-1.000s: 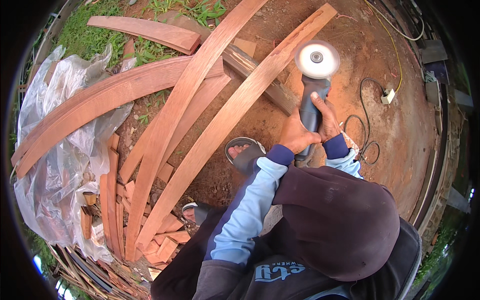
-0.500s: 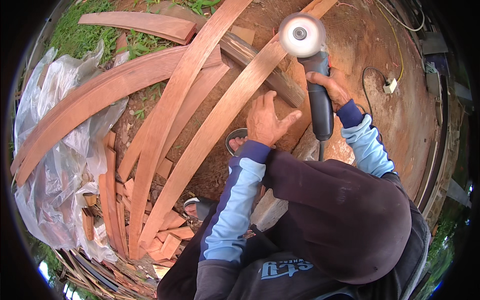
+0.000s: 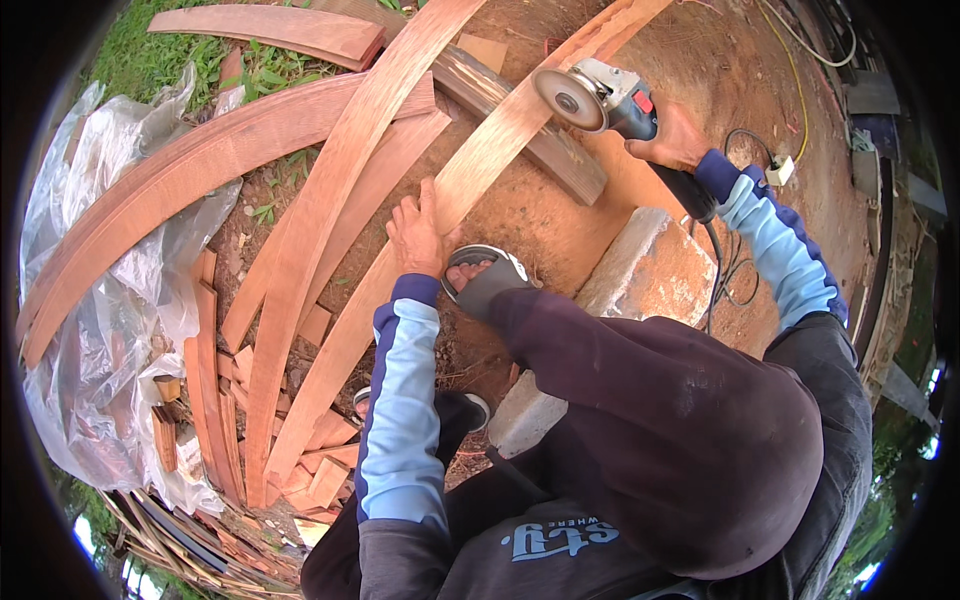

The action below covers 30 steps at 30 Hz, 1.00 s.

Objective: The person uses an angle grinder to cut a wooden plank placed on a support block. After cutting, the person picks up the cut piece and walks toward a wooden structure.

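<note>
My right hand [image 3: 678, 138] is wrapped round the body of an angle grinder [image 3: 628, 100]. The grinder's round disc [image 3: 570, 98] stands at the right edge of a long wooden plank [image 3: 480, 155]; whether it touches the wood, I cannot tell. On that same plank, lower down, my left hand [image 3: 415, 235] grips with its fingers over the wood; its thumb is mostly hidden. A thick wooden beam [image 3: 572, 172] lies crosswise under the plank's upper part. My sandalled foot [image 3: 470, 272] is beside the plank, close to my left hand.
More long planks [image 3: 345, 175] lie to the left, partly over clear plastic sheeting [image 3: 120, 330]. Short offcuts [image 3: 325, 480] are heaped at lower left. A concrete block [image 3: 655, 265] sits right of my foot. The grinder's dark cord [image 3: 712, 270] trails near a white socket box [image 3: 780, 172].
My left hand has moved left and down onto the plank and taken hold of it. The grinder has turned and shifted down and left, its disc now tilted toward edge-on. My foot shows more.
</note>
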Tool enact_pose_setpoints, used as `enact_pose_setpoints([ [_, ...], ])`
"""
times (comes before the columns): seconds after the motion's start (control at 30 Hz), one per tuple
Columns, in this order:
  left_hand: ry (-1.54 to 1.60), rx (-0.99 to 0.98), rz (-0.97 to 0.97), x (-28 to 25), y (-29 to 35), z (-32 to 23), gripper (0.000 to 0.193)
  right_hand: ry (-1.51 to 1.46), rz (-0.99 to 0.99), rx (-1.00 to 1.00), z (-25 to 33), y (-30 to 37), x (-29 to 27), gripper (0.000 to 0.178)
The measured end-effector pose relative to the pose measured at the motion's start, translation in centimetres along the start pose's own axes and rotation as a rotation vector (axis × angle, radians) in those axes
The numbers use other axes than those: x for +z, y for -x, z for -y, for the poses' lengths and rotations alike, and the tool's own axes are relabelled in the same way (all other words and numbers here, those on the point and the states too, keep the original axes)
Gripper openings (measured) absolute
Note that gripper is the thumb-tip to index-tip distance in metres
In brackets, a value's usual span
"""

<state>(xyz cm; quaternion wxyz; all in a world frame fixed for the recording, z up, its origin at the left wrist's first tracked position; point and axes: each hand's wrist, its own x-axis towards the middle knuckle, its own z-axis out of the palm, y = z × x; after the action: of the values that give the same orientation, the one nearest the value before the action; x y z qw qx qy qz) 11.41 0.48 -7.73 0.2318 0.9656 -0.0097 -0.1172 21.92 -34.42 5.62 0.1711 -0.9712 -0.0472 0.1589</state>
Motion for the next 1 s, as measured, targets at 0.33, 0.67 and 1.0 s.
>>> enact_pose_setpoints([
  [0.33,0.024,0.026,-0.047,0.2,0.0,0.5,0.094,0.008,0.099,0.085,-0.1,-0.3,0.2,0.062],
  [0.67,0.026,0.034,-0.053,0.2,0.2,0.4,0.093,-0.028,0.108,0.028,-2.8,-0.9,1.7,0.062],
  [1.0,0.011,0.025,-0.027,0.5,0.0,0.6,0.095,0.021,0.135,0.062,-3.0,-1.1,1.9,0.063],
])
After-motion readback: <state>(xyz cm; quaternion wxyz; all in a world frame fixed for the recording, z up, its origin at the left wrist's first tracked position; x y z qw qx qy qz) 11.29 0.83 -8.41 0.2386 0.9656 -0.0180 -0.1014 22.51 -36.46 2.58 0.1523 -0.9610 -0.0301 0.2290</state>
